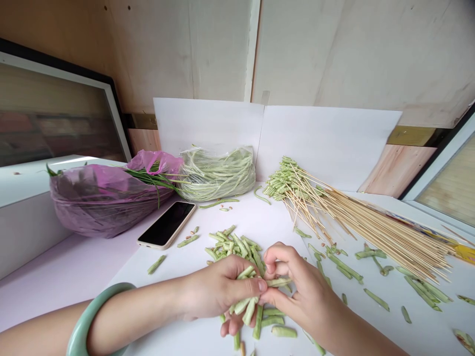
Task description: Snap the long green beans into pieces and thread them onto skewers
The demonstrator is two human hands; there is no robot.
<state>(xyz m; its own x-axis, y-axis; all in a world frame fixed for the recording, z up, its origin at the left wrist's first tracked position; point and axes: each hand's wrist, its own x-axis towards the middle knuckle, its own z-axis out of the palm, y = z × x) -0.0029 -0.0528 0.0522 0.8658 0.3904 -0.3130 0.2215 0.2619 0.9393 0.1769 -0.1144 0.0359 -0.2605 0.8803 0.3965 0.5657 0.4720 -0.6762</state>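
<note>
My left hand (230,289), with a pale green bangle (98,311) on the wrist, is closed around a small bunch of cut green bean pieces (248,306). Beside it, my right hand (297,282) has thumb and fingers bent around one bean piece (279,282) at the bunch's right side. The hands meet at the bunch. Just behind them lies a pile of cut bean pieces (237,244). More loose pieces (284,331) lie under and in front of the hands.
A phone (166,225) lies at left, near a purple bag (107,198) of greens. Behind stands a clear bag of long beans (218,173). At right are skewered bean pieces (285,180), a fan of bare wooden skewers (386,227) and scattered bean scraps (345,267).
</note>
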